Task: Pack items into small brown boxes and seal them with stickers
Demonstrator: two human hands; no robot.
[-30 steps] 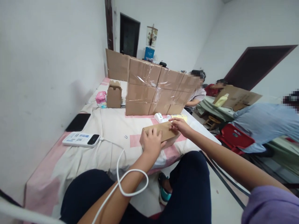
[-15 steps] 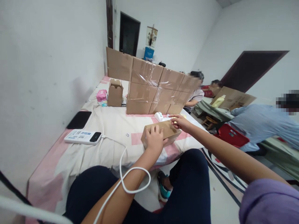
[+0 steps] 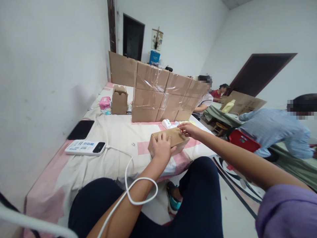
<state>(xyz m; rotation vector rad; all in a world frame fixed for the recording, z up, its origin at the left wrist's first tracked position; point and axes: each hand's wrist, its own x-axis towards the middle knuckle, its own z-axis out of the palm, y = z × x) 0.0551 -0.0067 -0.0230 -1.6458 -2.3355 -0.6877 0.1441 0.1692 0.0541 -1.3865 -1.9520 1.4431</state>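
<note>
A small closed brown cardboard box (image 3: 182, 138) lies on the pale, pink-patched cloth of the bed or table (image 3: 114, 129). Spread fingers of my left hand (image 3: 162, 145) rest over its left end and top. At the box's far right top, my right hand (image 3: 188, 129) has its fingers bent, thumb and fingertips close together; whether something is between them is too small to tell. Just beyond the box sits a white tape-dispenser-like item (image 3: 165, 124). A white cable (image 3: 128, 162) loops across my left forearm.
Cardboard panels bound with clear tape (image 3: 153, 92) stand behind. To the left are a power bank (image 3: 85, 147), black phone (image 3: 81, 129), pink pack (image 3: 105, 103) and open carton (image 3: 119, 102). People are at the right, one near a red chair (image 3: 244, 140).
The view has shifted slightly. My right hand's index finger, stretched out before, is now bent closer to the thumb. My left hand stays on the box. The person in blue has moved.
</note>
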